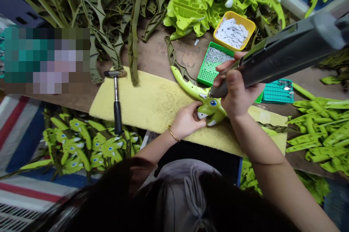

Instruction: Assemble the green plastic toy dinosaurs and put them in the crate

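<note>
A lime-green plastic dragon-like head (209,106) with a blue eye and white tusks lies on a yellow cloth pad (147,99). A curved green piece and a dark olive strip (182,65) extend from it up and to the left. My left hand (188,120) pinches the head by its snout. Wrapped in my right hand (238,92) is a dark power screwdriver (278,52), slanting down to the left. Its tip meets the head just above the eye; the screw there is too small to make out.
A green tray (207,75) of small screws and a yellow tray (248,24) of white pieces stand beyond my right hand. A hammer (116,101) lies left on the pad. Olive strips (133,24) and green parts (324,130) are piled around. A blurred patch covers the left side.
</note>
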Action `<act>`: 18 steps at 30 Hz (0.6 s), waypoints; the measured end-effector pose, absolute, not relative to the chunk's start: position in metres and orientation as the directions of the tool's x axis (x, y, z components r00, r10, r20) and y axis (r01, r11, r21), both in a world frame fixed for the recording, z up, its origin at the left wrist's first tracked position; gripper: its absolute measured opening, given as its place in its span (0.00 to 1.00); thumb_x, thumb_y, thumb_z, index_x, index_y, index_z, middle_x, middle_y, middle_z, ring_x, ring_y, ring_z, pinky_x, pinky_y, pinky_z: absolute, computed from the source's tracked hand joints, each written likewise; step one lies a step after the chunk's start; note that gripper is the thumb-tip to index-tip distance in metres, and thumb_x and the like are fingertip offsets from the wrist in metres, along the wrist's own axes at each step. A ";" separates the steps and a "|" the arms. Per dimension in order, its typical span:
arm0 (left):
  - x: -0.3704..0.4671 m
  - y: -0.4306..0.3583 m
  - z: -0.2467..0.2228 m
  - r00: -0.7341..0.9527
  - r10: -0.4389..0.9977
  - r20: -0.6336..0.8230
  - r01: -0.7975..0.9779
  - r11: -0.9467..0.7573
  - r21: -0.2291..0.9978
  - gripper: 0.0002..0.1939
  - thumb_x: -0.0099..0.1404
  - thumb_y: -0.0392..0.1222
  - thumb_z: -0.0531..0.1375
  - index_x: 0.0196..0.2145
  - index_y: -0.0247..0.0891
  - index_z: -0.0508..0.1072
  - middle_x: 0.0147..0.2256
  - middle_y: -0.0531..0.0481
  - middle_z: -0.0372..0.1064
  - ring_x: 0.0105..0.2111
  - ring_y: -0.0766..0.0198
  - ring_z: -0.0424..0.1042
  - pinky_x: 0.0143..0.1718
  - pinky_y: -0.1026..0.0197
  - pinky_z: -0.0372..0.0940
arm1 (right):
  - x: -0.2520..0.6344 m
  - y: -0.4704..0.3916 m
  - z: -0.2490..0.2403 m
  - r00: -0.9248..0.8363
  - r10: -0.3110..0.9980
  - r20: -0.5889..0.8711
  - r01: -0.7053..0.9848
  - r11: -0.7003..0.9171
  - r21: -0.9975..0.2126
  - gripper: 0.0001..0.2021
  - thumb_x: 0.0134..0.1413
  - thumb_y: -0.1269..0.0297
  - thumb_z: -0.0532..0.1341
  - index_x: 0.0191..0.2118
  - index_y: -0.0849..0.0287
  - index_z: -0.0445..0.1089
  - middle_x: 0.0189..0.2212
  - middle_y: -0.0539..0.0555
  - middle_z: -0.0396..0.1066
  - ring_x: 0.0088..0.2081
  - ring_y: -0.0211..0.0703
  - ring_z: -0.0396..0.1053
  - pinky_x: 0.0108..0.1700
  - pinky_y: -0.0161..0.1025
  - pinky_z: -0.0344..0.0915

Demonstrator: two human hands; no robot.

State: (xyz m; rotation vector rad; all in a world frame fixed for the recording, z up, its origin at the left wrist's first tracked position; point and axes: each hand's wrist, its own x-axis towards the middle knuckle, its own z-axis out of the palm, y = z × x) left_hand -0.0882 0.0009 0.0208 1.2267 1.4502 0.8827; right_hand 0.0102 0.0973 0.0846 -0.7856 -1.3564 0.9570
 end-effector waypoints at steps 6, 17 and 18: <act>-0.107 0.010 0.021 -0.075 0.927 -0.367 -0.105 0.359 0.927 0.30 0.53 0.45 0.67 0.49 0.38 0.59 0.27 0.56 0.68 0.23 0.67 0.72 0.26 0.64 0.68 | 0.011 0.100 0.074 -0.053 0.891 0.451 -0.090 0.445 -0.891 0.14 0.49 0.49 0.65 0.36 0.51 0.68 0.29 0.46 0.72 0.21 0.32 0.67 0.24 0.36 0.67; -0.129 0.073 0.022 -0.241 0.837 -0.491 -0.439 0.357 0.824 0.15 0.54 0.36 0.68 0.32 0.33 0.64 0.28 0.50 0.72 0.26 0.65 0.74 0.30 0.61 0.73 | 0.023 0.098 0.043 -0.205 0.816 0.540 -0.177 0.511 -0.841 0.20 0.44 0.51 0.68 0.43 0.47 0.66 0.26 0.43 0.68 0.20 0.32 0.67 0.23 0.35 0.66; -0.129 0.072 0.022 -0.246 0.836 -0.491 -0.446 0.353 0.823 0.16 0.53 0.36 0.68 0.32 0.33 0.63 0.28 0.50 0.72 0.26 0.65 0.74 0.29 0.62 0.73 | 0.024 0.096 0.040 -0.214 0.815 0.539 -0.176 0.510 -0.842 0.20 0.44 0.49 0.68 0.43 0.47 0.66 0.26 0.42 0.68 0.20 0.32 0.66 0.23 0.35 0.66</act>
